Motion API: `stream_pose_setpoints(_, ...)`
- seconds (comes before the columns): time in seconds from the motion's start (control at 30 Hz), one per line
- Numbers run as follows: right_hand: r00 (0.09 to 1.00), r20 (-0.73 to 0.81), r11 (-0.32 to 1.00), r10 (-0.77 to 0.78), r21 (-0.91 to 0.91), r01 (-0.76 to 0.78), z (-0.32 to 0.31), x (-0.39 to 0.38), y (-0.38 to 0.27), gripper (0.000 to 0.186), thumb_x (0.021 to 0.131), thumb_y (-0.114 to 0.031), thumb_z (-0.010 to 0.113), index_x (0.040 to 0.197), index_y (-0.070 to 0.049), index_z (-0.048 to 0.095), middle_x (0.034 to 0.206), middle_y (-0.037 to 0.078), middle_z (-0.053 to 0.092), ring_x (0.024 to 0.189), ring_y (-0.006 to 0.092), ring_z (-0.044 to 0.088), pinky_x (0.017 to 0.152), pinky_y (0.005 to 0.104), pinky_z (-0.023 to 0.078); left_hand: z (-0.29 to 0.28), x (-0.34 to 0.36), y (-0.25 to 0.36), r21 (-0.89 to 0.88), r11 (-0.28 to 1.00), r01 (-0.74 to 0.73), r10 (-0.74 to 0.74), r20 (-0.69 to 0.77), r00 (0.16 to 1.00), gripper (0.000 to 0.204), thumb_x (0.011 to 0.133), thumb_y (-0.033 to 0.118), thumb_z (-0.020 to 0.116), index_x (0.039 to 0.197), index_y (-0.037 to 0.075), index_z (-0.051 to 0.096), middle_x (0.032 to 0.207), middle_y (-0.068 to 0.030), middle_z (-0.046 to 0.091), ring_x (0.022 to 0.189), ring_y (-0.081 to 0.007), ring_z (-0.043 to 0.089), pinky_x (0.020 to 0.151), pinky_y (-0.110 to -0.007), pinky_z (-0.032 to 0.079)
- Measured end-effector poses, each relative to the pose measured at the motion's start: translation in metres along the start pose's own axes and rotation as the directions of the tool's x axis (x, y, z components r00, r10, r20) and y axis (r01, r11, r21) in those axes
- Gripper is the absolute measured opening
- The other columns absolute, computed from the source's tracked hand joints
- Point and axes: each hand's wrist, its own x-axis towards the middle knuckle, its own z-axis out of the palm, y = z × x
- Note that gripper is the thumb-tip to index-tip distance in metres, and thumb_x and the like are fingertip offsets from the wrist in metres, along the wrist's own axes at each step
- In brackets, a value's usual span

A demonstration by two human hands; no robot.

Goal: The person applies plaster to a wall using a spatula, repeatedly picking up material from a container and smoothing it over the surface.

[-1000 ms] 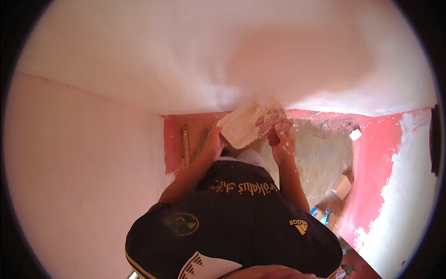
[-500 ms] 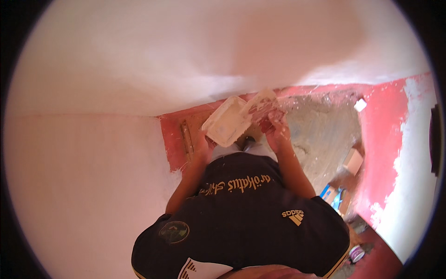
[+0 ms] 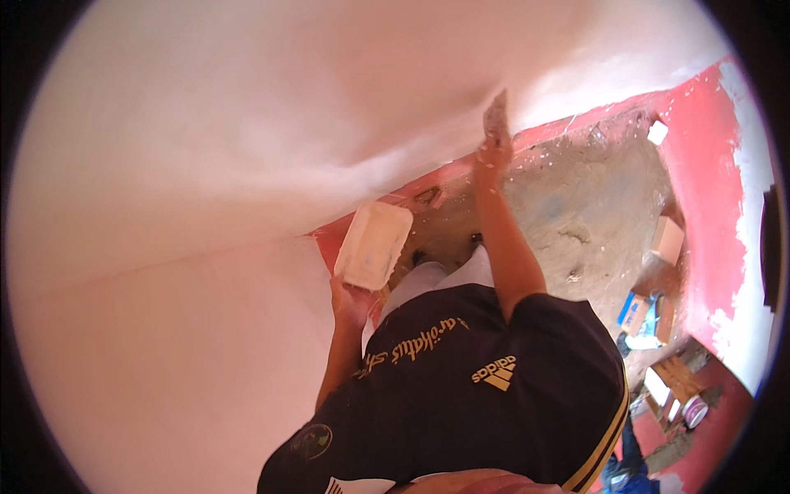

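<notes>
My left hand (image 3: 351,300) grips a shallow rectangular tray (image 3: 374,239) coated in pale plaster, low at my left side. My right hand (image 3: 491,156) is raised, closed on a flat, plaster-smeared spreading tool (image 3: 495,111), seen nearly edge-on close to the white wall (image 3: 271,107) ahead. I cannot tell whether the tool touches the wall.
Red paint borders the dirty floor (image 3: 576,189) and covers the right wall's lower part (image 3: 708,206). A pink-white wall (image 3: 164,346) stands close on the left. At right lie a small white piece (image 3: 657,132), cartons (image 3: 666,240), a tub (image 3: 694,412) and dark blue cloth (image 3: 624,469).
My right hand has moved the tool away from the tray, up and right toward the wall. My left hand and tray have dropped slightly. The view has rotated, showing more at the lower right.
</notes>
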Motion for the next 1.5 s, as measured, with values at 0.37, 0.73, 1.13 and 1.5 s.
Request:
stream_pose_setpoints(0.37, 0.849, -0.023, 0.849, 0.528, 0.004, -0.528, 0.101, -0.175, -0.013, 0.036, 0.099, -0.020, 0.054, 0.129, 0.001, 0.056, 0.093, 0.005, 0.059, 0.081, 0.0199, 0.055, 0.072, 0.0304, 0.048, -0.119, -0.020, 0.047, 0.114, 0.993, -0.014, 0.030, -0.139, 0.990, 0.060, 0.094, 0.036, 0.037, 0.144, 0.003, 0.038, 0.144, -0.0132, 0.048, 0.130, -0.0309, 0.048, 0.104, -0.048, 0.043)
stream_pose_setpoints(0.73, 0.978, -0.128, 0.943, -0.163, -0.311, 0.116, 0.136, -0.126, 0.071, 0.028, 0.100, -0.021, 0.048, 0.119, -0.004, 0.060, 0.096, 0.003, 0.059, 0.079, 0.0189, 0.056, 0.073, 0.0333, 0.048, -0.156, 0.016, 0.067, 0.105, 0.993, 0.061, -0.047, -0.127, 0.991, 0.051, 0.095, 0.032, 0.036, 0.137, 0.006, 0.047, 0.134, -0.0102, 0.057, 0.123, -0.0278, 0.054, 0.099, -0.047, 0.046)
stream_pose_setpoints(1.13, 0.960, -0.280, 0.994, -0.016, -0.109, -0.015, 0.052, 0.001, 0.045, 0.044, 0.098, -0.010, 0.044, 0.140, 0.000, 0.047, 0.118, 0.011, 0.060, 0.097, 0.0163, 0.055, 0.083, 0.0274, 0.046, -0.174, 0.026, 0.081, 0.139, 0.989, 0.050, -0.036, -0.103, 0.994, 0.053, 0.094, 0.035, 0.038, 0.138, 0.006, 0.045, 0.135, -0.0093, 0.056, 0.122, -0.0280, 0.055, 0.100, -0.047, 0.045)
stream_pose_setpoints(1.5, 0.991, -0.107, 0.989, 0.085, -0.114, -0.098, 0.062, -0.118, 0.109, 0.039, 0.098, -0.015, 0.049, 0.134, -0.003, 0.053, 0.111, 0.013, 0.060, 0.094, 0.0210, 0.057, 0.081, 0.0329, 0.047, -0.189, 0.030, 0.084, 0.147, 0.989, -0.023, 0.036, -0.089, 0.995, 0.051, 0.093, 0.035, 0.040, 0.135, 0.008, 0.048, 0.132, -0.0091, 0.057, 0.120, -0.0278, 0.056, 0.098, -0.047, 0.046)
